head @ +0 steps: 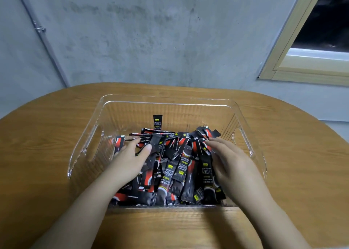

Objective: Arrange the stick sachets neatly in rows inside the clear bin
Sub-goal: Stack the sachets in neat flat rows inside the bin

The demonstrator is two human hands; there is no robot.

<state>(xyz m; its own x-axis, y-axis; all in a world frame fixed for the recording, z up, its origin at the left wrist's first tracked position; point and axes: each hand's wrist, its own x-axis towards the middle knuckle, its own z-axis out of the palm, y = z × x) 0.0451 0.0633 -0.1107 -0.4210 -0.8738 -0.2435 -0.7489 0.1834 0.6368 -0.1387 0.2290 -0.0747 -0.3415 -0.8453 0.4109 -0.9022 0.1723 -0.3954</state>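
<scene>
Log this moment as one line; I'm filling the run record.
stage: sorting | left hand: holds sachet | right hand: fingers on sachets | clear bin: jumbled pile, no rows

stick sachets (175,170): black-red, jumbled heap | clear bin (166,100): upright on table

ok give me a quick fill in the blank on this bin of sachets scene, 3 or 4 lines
1. The stick sachets lie in a jumbled ____ rather than in rows.
2. The clear bin stands on a ____ table.
3. The left hand and the right hand both reach ____ the bin.
4. One sachet stands upright against the bin's ____ wall.

Missing words: pile; wooden; into; far
</scene>
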